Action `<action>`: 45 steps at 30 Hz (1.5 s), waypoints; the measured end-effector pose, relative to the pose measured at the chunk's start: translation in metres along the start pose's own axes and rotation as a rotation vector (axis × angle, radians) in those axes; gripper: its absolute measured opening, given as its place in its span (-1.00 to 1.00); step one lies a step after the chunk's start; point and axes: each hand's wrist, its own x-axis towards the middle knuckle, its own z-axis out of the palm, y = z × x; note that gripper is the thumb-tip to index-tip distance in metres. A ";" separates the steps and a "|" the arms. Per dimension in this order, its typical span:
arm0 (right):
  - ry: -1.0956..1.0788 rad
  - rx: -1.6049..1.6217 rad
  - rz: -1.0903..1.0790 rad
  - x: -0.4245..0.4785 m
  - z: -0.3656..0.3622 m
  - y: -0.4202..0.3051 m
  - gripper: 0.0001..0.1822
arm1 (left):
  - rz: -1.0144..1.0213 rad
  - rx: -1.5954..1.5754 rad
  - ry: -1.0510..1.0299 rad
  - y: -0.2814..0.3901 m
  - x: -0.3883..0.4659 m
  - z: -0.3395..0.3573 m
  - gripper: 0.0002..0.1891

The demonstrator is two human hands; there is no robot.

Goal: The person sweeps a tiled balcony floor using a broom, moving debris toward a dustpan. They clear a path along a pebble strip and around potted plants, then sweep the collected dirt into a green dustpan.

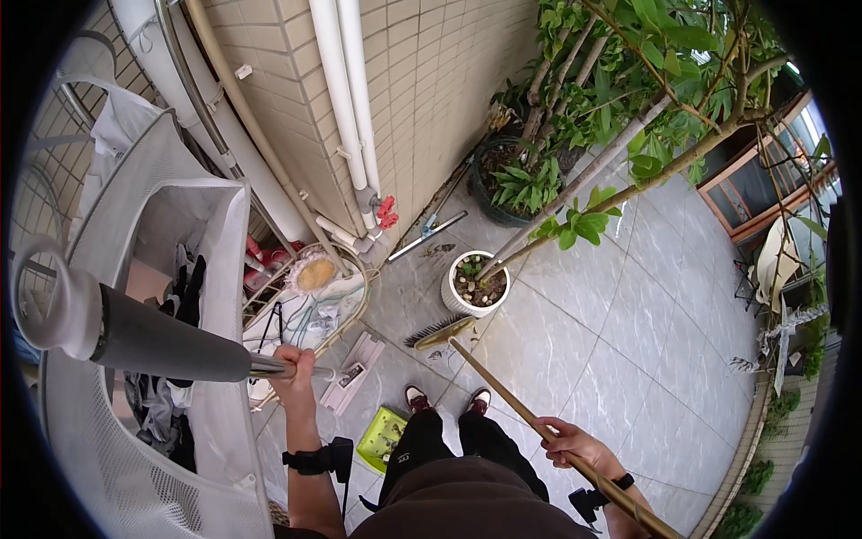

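Note:
My left hand point(294, 372) is closed around the metal pole of a flat mop point(195, 340) with a grey grip and a white loop; its pinkish flat head point(353, 372) rests on the floor tiles. My right hand point(572, 448) holds the gold-coloured handle of a broom point(498, 387). The broom's bristle head point(441, 332) lies on the floor beside a white ribbed plant pot point(475, 308), among dark bits of debris. A yellow-green dustpan point(378, 438) with debris in it sits by my left leg.
A white mesh laundry hamper point(229, 404) with clothes stands at the left. An oval rack point(363, 303) holds hangers. A squeegee point(427, 236) lies by the tiled wall point(411, 101), near pipes with red valves point(386, 212). A large dark pot point(502, 202) and branches stand beyond.

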 end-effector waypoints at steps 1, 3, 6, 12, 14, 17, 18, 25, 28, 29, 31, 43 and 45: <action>-0.025 0.030 -0.006 0.004 0.008 -0.006 -0.44 | -0.002 0.001 -0.002 0.000 0.000 -0.001 -0.79; -0.084 0.093 -0.022 0.019 0.024 -0.015 -0.45 | 0.006 0.017 -0.018 -0.001 0.000 -0.004 -0.79; -0.123 0.130 -0.077 0.058 0.040 -0.028 -0.48 | -0.011 0.018 -0.050 -0.001 -0.002 -0.007 -0.79; -0.115 0.067 -0.266 0.163 0.032 -0.076 -0.52 | 0.009 -0.061 -0.059 0.001 -0.005 -0.008 -0.78; -0.018 0.139 -0.273 0.205 0.024 -0.099 -0.53 | 0.018 -0.075 -0.075 0.002 -0.004 -0.009 -0.79; 0.017 0.195 -0.222 0.250 0.013 -0.117 -0.60 | -0.014 -0.081 -0.071 0.002 -0.003 -0.011 -0.78; 0.026 0.189 -0.186 0.258 0.011 -0.115 -0.61 | 0.004 -0.075 -0.080 0.002 -0.001 -0.011 -0.78; 0.051 0.128 -0.056 0.231 0.001 -0.049 -0.53 | -0.002 -0.076 -0.088 0.001 0.006 -0.008 -0.79; 0.081 0.025 -0.008 0.204 -0.012 -0.021 -0.43 | 0.016 -0.080 -0.082 0.002 0.006 -0.007 -0.81; 0.083 -0.014 -0.014 0.192 -0.020 -0.012 -0.43 | 0.037 -0.007 -0.091 0.002 0.005 -0.007 -0.80; 0.149 -0.134 0.003 0.166 -0.039 0.001 -0.41 | 0.046 -0.050 -0.075 0.002 0.003 -0.004 -0.80; 0.329 -0.318 -0.001 -0.031 -0.138 0.053 -0.35 | 0.107 -0.052 0.053 0.037 -0.016 0.063 -0.85; 0.292 -0.142 -0.050 -0.059 -0.140 0.060 -0.36 | 0.129 -0.047 0.039 0.042 -0.013 0.080 -0.85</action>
